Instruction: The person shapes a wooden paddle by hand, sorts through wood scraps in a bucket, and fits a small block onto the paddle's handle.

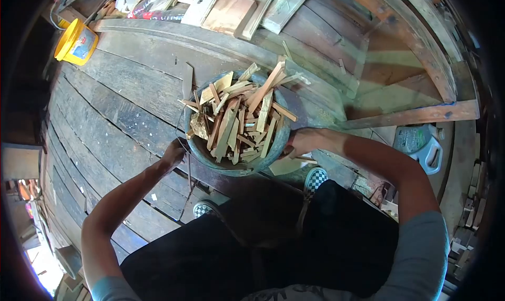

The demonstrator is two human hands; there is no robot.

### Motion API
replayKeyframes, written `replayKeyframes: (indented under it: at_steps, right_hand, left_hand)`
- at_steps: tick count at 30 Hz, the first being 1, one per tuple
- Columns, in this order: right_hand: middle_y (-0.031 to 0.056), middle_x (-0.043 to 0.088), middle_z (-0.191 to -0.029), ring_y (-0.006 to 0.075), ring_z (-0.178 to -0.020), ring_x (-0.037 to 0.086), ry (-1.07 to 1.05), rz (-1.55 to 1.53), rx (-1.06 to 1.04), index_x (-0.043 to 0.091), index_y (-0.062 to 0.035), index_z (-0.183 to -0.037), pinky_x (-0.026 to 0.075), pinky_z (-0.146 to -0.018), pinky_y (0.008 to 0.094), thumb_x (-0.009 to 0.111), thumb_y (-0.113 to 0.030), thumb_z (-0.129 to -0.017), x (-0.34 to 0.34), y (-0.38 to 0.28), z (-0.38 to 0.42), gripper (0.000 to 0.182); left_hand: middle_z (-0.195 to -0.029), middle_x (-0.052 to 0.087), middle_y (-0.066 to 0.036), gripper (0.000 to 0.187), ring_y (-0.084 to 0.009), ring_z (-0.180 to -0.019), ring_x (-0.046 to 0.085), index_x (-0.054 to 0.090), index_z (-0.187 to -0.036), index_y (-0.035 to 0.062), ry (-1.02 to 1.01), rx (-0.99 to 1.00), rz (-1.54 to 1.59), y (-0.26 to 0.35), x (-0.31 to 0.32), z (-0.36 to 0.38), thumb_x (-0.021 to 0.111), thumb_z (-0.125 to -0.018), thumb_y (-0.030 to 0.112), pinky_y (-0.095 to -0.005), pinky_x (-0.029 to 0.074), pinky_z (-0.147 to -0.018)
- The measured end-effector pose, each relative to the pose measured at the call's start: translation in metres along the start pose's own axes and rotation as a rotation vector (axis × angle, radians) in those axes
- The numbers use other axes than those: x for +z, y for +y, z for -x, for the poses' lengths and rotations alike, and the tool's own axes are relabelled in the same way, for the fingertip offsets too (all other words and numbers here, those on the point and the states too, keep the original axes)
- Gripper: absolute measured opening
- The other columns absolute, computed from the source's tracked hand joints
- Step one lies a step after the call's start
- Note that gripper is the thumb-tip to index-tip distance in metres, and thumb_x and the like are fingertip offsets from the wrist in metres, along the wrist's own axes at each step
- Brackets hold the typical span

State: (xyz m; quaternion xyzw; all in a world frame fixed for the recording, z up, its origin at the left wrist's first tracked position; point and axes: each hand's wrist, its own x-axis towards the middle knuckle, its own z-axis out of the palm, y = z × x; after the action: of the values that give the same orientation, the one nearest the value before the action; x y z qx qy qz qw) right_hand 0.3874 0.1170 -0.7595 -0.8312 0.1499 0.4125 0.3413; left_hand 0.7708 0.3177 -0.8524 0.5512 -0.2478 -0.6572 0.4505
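A round grey bucket (pixel 223 169) is in front of my legs, heaped with split wood scraps (pixel 235 123). Several of the longer sticks poke out over its rim. My left hand (pixel 175 151) is closed at the bucket's left side, by a thin wire that looks like its handle. On the opposite side, my right hand (pixel 301 139) grips the bucket near the rim, its fingertips partly hidden behind the wall. Below that hand, a pale flat wood piece (pixel 286 166) lies on the floor by my shoe.
Worn planks make up the floor (pixel 121 98). A yellow bucket (pixel 77 42) stands at the far left. Boards (pixel 231 13) are stacked along the back, and a wooden frame (pixel 410 114) stands at the right. Near it sits a light-blue plastic container (pixel 427 152).
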Motion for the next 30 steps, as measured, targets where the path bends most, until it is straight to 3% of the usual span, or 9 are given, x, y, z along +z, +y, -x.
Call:
replayKeyframes:
  at_steps: [2, 6, 8, 10, 12, 17, 19, 23, 30]
  right_hand:
    - [0.014, 0.057, -0.114, 0.0313, -0.104, 0.054, 0.233, 0.085, -0.021, 0.053, -0.0153, -0.118, 0.042, -0.089, 0.0406, 0.066, -0.031, -0.074, 0.01, 0.014, -0.013, 0.048]
    - [0.0174, 0.057, -0.112, 0.0317, -0.103, 0.054, 0.22, 0.183, 0.063, 0.052, -0.0092, -0.117, 0.043, -0.088, 0.0414, 0.067, -0.031, -0.073, -0.011, 0.002, 0.015, 0.051]
    - [0.0164, 0.06, -0.104, 0.0295, -0.098, 0.057, 0.048, 0.225, 0.13, 0.054, -0.0065, -0.115, 0.044, -0.084, 0.0392, 0.065, -0.03, -0.075, -0.04, -0.042, 0.046, 0.048]
    - [0.0147, 0.063, -0.085, 0.0286, -0.084, 0.06, -0.292, 0.173, 0.085, 0.063, -0.0016, -0.089, 0.046, -0.073, 0.0391, 0.062, -0.029, -0.077, -0.064, -0.084, 0.069, 0.03]
    - [0.0121, 0.062, -0.082, 0.0256, -0.079, 0.06, -0.337, -0.058, -0.211, 0.062, -0.0022, -0.091, 0.046, -0.071, 0.0375, 0.062, -0.028, -0.078, -0.084, -0.11, 0.084, 0.029]
    - [0.0114, 0.057, -0.108, 0.024, -0.098, 0.055, 0.233, -0.137, -0.469, 0.053, -0.0075, -0.115, 0.043, -0.085, 0.0361, 0.064, -0.021, -0.075, -0.097, -0.131, 0.038, 0.044]
    - [0.011, 0.041, -0.129, 0.0271, -0.115, 0.043, 0.648, 0.417, -0.538, 0.042, -0.0121, -0.129, 0.037, -0.096, 0.0382, 0.067, -0.019, -0.07, -0.098, -0.129, 0.022, 0.065]
    - [0.0091, 0.033, -0.134, 0.0274, -0.126, 0.032, 0.547, 0.65, -0.437, 0.025, -0.0182, -0.138, 0.027, -0.104, 0.0439, 0.071, -0.022, -0.063, -0.084, -0.123, -0.008, 0.088]
    - [0.0108, 0.033, -0.134, 0.0274, -0.127, 0.03, 0.597, 0.565, -0.32, 0.032, -0.0146, -0.135, 0.027, -0.104, 0.0431, 0.067, -0.013, -0.061, -0.074, -0.123, -0.014, 0.081]
  left_hand:
    - [-0.077, 0.057, -0.005, 0.022, -0.0113, -0.061, 0.051, 0.054, -0.096, -0.0003, 0.047, -0.084, -0.206, 0.008, 0.002, 0.003, 0.06, -0.081, 0.015, -0.0244, 0.042, -0.049]
    - [-0.075, 0.056, -0.004, 0.025, -0.0116, -0.059, 0.051, 0.055, -0.095, 0.001, 0.088, -0.026, -0.26, 0.003, -0.004, 0.005, 0.061, -0.082, 0.022, -0.0259, 0.04, -0.046]
    - [-0.074, 0.056, -0.004, 0.028, -0.0119, -0.06, 0.05, 0.054, -0.096, 0.0009, 0.124, -0.117, -0.472, 0.017, 0.004, 0.007, 0.061, -0.083, 0.025, -0.0254, 0.041, -0.048]
    - [-0.074, 0.055, -0.005, 0.031, -0.0124, -0.061, 0.05, 0.053, -0.095, 0.0002, 0.165, -0.157, -0.494, 0.022, 0.009, 0.012, 0.061, -0.083, 0.028, -0.0261, 0.041, -0.05]
    - [-0.073, 0.055, -0.005, 0.033, -0.0128, -0.061, 0.05, 0.053, -0.095, 0.0006, 0.174, -0.144, -0.475, 0.02, 0.007, 0.011, 0.061, -0.084, 0.03, -0.0273, 0.041, -0.051]
    - [-0.072, 0.055, -0.005, 0.029, -0.0126, -0.062, 0.051, 0.054, -0.094, -0.0006, 0.133, -0.12, -0.482, 0.025, 0.012, 0.01, 0.06, -0.083, 0.026, -0.028, 0.042, -0.049]
    - [-0.074, 0.056, -0.004, 0.028, -0.0117, -0.059, 0.051, 0.054, -0.097, 0.0013, 0.09, -0.082, -0.49, 0.016, 0.009, 0.004, 0.059, -0.083, 0.024, -0.026, 0.042, -0.044]
    - [-0.076, 0.055, -0.002, 0.025, -0.01, -0.057, 0.05, 0.053, -0.101, 0.003, 0.093, -0.123, -0.405, 0.013, 0.005, 0.004, 0.057, -0.083, 0.02, -0.0243, 0.041, -0.041]
    - [-0.073, 0.053, -0.004, 0.024, -0.0124, -0.06, 0.048, 0.053, -0.094, -0.0019, 0.136, -0.029, -0.522, -0.002, -0.01, 0.0, 0.056, -0.084, 0.019, -0.0277, 0.041, -0.049]
